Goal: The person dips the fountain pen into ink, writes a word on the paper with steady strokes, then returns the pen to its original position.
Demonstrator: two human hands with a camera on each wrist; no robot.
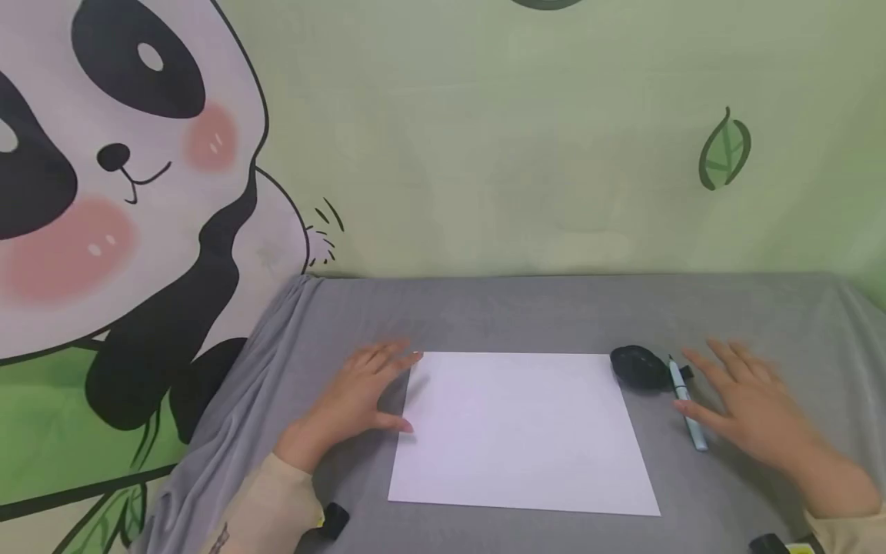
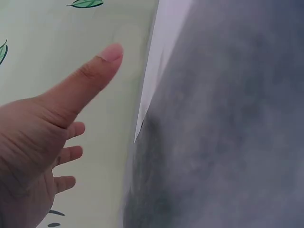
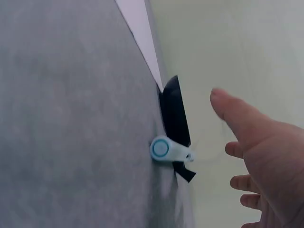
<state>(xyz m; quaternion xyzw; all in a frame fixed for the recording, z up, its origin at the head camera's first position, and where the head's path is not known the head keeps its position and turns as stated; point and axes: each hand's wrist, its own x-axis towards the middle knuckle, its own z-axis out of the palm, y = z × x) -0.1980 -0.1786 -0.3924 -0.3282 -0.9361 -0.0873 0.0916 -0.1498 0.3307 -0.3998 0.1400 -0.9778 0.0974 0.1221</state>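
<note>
Clearly nearer pen (image 1: pixel 681 387): right hand (image 1: pixel 761 415), wide
Pen: left of that grip's palm, pointing away
Left hand (image 1: pixel 349 400): wide

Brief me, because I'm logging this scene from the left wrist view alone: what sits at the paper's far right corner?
Observer: A rounded black object.
Operator: Is anything alongside it, on the right?
Observer: Yes, a light blue pen.
Operator: Is either of them being held?
Observer: No, the right grip is nearest to them and it is empty, its fingers spread apart.
</note>
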